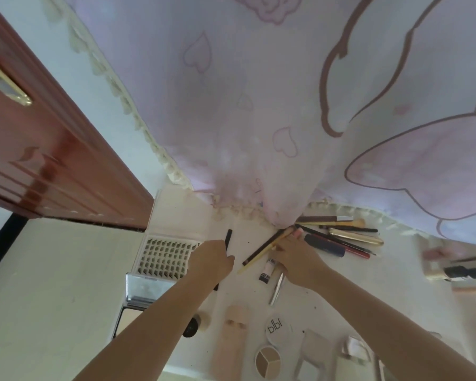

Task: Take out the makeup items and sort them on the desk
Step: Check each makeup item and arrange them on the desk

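Makeup items lie spread over the white desk (245,298). My left hand (212,261) grips a black pen-like stick (228,237) that points away from me; its lower end shows under my wrist. My right hand (296,254) pinches the far end of a yellow-handled brush (256,258), and a dark pencil (260,248) lies along it under my fingers. A bundle of pencils, brushes and a gold tube (355,236) lies just right of that hand. A small white tube (267,269) and a silver stick (276,290) lie below it.
An open false-lash box (165,254) and a powder compact (140,294) lie on the left. A pink tube (231,342), round compacts (270,360) and a mirror case (313,356) lie near me. A curtain (259,119) hangs behind, beside a wooden door (44,149). A black-capped bottle (459,272) lies at the right.
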`<state>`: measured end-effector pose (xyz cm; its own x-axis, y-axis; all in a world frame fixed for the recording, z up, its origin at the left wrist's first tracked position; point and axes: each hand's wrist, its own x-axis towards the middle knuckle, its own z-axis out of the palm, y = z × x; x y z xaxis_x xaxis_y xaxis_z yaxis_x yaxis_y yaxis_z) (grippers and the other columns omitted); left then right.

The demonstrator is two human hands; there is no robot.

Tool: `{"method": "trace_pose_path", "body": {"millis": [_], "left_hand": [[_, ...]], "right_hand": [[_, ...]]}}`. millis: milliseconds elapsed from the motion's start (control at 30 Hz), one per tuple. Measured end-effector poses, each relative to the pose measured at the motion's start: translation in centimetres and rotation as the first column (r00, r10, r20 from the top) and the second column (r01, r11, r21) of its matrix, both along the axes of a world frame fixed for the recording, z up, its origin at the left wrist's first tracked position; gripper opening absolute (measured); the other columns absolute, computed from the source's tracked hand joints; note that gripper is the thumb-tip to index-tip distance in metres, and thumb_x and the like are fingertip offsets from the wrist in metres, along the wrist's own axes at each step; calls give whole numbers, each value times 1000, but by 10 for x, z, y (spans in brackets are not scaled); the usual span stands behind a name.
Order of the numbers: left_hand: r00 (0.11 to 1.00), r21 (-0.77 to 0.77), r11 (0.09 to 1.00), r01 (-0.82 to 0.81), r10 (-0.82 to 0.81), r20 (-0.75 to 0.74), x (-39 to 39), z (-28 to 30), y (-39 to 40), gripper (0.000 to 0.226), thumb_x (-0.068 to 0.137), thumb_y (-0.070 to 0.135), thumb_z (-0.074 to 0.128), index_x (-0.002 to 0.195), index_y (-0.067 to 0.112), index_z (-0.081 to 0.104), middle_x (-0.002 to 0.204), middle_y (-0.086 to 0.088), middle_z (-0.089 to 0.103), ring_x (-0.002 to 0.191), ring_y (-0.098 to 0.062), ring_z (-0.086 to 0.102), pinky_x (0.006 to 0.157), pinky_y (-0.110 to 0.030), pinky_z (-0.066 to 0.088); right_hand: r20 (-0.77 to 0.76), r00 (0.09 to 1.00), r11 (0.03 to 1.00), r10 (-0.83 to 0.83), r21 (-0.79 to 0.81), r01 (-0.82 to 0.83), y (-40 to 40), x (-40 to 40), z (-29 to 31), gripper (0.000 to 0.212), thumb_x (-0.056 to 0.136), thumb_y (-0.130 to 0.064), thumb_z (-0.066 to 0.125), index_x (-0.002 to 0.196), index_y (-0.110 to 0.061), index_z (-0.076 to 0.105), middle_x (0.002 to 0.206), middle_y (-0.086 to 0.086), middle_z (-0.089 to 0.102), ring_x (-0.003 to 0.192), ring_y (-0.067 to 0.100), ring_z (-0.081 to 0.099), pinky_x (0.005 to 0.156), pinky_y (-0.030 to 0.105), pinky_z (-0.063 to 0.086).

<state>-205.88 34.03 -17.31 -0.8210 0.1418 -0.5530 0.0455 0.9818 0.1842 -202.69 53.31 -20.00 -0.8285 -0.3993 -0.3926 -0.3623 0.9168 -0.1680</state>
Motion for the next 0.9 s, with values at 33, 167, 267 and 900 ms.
{"method": "trace_pose_path", "body": {"millis": [33, 167, 267, 900], "left_hand": [[1000, -9, 1000, 10, -9, 5, 1, 1, 1, 32, 96, 31, 40, 110, 6, 53, 103, -6, 57, 107, -22, 56, 78, -25, 40], [999, -40, 999, 37, -36, 32, 6, 8, 4, 22, 95, 29, 40, 91, 10, 50, 73, 3, 45, 86, -20, 53, 72, -25, 40], [999, 2, 999, 41, -41, 9, 9, 17, 9, 22, 95, 27, 40, 87, 9, 47, 69, 3, 43, 83, -20, 51, 68, -26, 39], [907, 915, 402, -47, 401, -129, 44, 159, 181, 37, 100, 23, 28, 64, 25, 36, 62, 7, 39, 56, -4, 38, 52, -13, 32]], "right_hand": [[-7, 1000, 999, 16, 34, -16, -1, 0, 1, 35, 94, -17, 41, 129, -15, 47, 130, 5, 45, 128, 22, 33, 110, 40, 21], [-12, 998, 992, 56, 112, -54, -5, 1, 2, 33, 92, -10, 41, 123, -12, 51, 125, 8, 43, 122, 24, 35, 103, 39, 25], [-29, 998, 997, 47, 62, -45, -5, 0, 6, 32, 89, -7, 43, 120, -10, 53, 124, 7, 44, 120, 25, 36, 99, 36, 28], [146, 542, 242, -827, -779, 579, 76, 42, 199, 53, 97, -37, 29, 69, -4, 59, 65, 9, 53, 61, 20, 49, 62, 27, 41]]}}
